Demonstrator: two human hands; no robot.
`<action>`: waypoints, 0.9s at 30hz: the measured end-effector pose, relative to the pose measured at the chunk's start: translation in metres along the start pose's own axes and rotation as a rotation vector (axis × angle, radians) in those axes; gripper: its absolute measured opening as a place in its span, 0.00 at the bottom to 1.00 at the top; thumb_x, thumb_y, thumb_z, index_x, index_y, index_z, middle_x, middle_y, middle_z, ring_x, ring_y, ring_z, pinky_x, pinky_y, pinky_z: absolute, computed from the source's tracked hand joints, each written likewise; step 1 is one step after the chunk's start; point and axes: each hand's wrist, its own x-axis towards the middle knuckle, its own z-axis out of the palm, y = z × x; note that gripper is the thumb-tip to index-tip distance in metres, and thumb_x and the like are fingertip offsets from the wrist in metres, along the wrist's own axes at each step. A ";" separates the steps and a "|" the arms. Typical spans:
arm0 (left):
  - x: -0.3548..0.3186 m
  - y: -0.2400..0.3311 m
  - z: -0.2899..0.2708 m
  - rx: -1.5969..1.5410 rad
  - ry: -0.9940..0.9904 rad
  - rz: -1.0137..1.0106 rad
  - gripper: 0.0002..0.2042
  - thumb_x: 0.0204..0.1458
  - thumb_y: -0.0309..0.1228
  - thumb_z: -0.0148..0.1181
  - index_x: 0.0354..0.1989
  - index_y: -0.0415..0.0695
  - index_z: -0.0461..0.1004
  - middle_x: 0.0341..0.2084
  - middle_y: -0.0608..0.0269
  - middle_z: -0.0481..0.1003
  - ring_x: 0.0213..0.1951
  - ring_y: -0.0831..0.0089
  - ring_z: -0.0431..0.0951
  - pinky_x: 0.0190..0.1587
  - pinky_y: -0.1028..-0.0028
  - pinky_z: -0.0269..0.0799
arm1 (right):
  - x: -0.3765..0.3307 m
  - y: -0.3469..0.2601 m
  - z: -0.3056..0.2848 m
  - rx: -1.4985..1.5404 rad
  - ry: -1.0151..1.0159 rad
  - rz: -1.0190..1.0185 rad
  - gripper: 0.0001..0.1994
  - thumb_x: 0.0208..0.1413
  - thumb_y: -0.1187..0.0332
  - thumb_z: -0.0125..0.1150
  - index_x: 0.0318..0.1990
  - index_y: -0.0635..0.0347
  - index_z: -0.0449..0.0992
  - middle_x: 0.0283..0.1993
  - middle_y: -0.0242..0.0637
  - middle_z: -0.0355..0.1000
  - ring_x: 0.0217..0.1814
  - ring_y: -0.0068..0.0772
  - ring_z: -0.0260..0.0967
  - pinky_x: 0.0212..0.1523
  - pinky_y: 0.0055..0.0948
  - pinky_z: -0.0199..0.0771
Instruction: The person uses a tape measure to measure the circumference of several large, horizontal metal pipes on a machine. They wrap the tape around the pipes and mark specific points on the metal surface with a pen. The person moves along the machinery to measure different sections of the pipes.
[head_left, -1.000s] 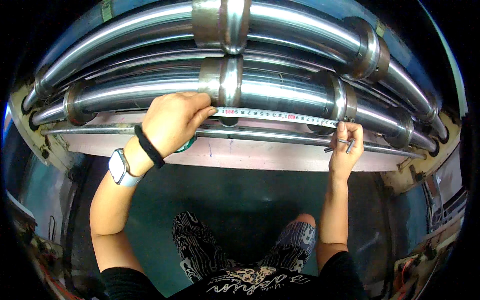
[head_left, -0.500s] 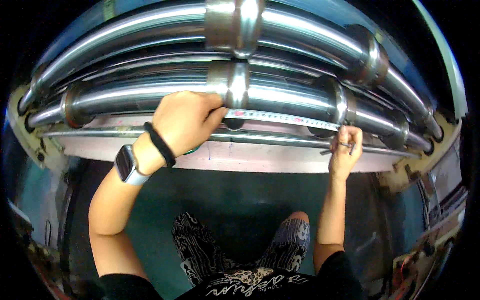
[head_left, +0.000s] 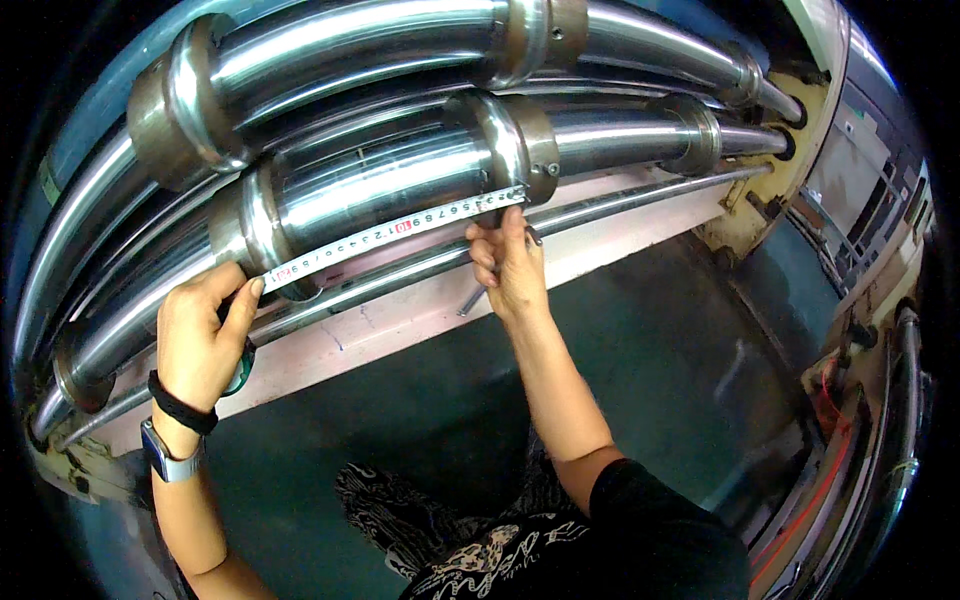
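Observation:
A white tape measure blade (head_left: 350, 245) stretches along the front of the lower steel roller (head_left: 385, 165), between two brown-edged collars. My left hand (head_left: 200, 320) is closed on the blade near the left collar (head_left: 262, 215). Part of the tape's green case (head_left: 243, 368) shows beneath that palm. My right hand (head_left: 515, 265) has its fingertips at the blade's other end, against the right collar (head_left: 520, 150). A grey metal rod, which looks like a hex key (head_left: 472, 300), sticks out on both sides of its curled fingers.
Another roller with collars (head_left: 370, 40) runs behind. A thin metal bar (head_left: 620, 195) and a pale pink beam (head_left: 350, 335) lie in front of the lower roller. A cream end plate (head_left: 765, 190) carries the shafts at right. Cables and a red wire (head_left: 805, 500) hang at lower right.
The view has turned to the right and tilted, so rollers and hands appear further left. Both hands remain at the same two collars with the tape stretched between them.

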 end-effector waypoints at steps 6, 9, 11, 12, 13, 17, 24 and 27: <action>-0.001 0.000 -0.001 -0.044 -0.003 0.019 0.12 0.50 0.30 0.53 0.20 0.35 0.65 0.12 0.54 0.63 0.16 0.69 0.60 0.21 0.71 0.55 | 0.005 0.010 -0.003 0.034 0.012 -0.051 0.22 0.46 0.49 0.59 0.32 0.58 0.61 0.24 0.35 0.65 0.15 0.14 0.51 0.10 0.12 0.47; -0.001 0.001 -0.001 -0.046 -0.011 -0.003 0.12 0.50 0.30 0.53 0.20 0.35 0.65 0.12 0.53 0.62 0.16 0.69 0.61 0.21 0.72 0.56 | 0.007 0.012 -0.003 0.056 -0.005 -0.067 0.20 0.47 0.50 0.58 0.32 0.56 0.61 0.24 0.34 0.65 0.16 0.13 0.52 0.10 0.12 0.48; 0.001 0.004 -0.002 -0.040 -0.014 -0.021 0.11 0.48 0.30 0.54 0.19 0.37 0.66 0.13 0.52 0.64 0.17 0.57 0.64 0.22 0.67 0.57 | 0.005 0.008 -0.001 0.069 0.001 -0.052 0.19 0.48 0.51 0.58 0.32 0.56 0.61 0.24 0.34 0.64 0.16 0.13 0.52 0.10 0.11 0.48; 0.001 0.004 -0.003 -0.036 -0.021 -0.026 0.11 0.48 0.30 0.54 0.19 0.37 0.66 0.13 0.52 0.64 0.17 0.56 0.64 0.22 0.67 0.57 | 0.004 0.006 0.001 0.076 0.011 -0.037 0.19 0.49 0.52 0.58 0.32 0.56 0.61 0.24 0.33 0.64 0.16 0.12 0.51 0.10 0.11 0.48; 0.001 0.004 -0.002 -0.032 -0.028 -0.031 0.11 0.48 0.30 0.54 0.19 0.37 0.66 0.13 0.51 0.64 0.17 0.56 0.64 0.22 0.67 0.57 | 0.002 0.004 0.004 0.082 0.021 -0.022 0.18 0.49 0.52 0.59 0.32 0.56 0.61 0.23 0.33 0.64 0.16 0.12 0.51 0.10 0.11 0.48; 0.001 0.006 -0.002 -0.016 -0.024 -0.003 0.11 0.48 0.30 0.54 0.20 0.36 0.65 0.14 0.51 0.64 0.17 0.56 0.64 0.22 0.67 0.58 | 0.003 -0.003 0.008 0.131 0.031 0.013 0.18 0.49 0.53 0.59 0.31 0.56 0.61 0.23 0.31 0.62 0.16 0.12 0.51 0.10 0.11 0.48; 0.002 0.007 -0.001 -0.056 -0.023 0.009 0.11 0.48 0.29 0.54 0.19 0.35 0.66 0.13 0.52 0.63 0.16 0.63 0.62 0.21 0.70 0.56 | 0.011 0.009 -0.005 0.151 -0.045 -0.050 0.17 0.48 0.54 0.61 0.33 0.56 0.63 0.23 0.29 0.62 0.15 0.11 0.49 0.10 0.11 0.46; 0.002 0.007 -0.002 -0.029 -0.021 0.023 0.11 0.49 0.29 0.53 0.19 0.35 0.66 0.12 0.53 0.63 0.15 0.65 0.62 0.21 0.70 0.56 | 0.009 0.007 -0.004 0.123 -0.027 -0.021 0.17 0.48 0.53 0.60 0.32 0.55 0.62 0.24 0.31 0.62 0.16 0.11 0.49 0.10 0.11 0.46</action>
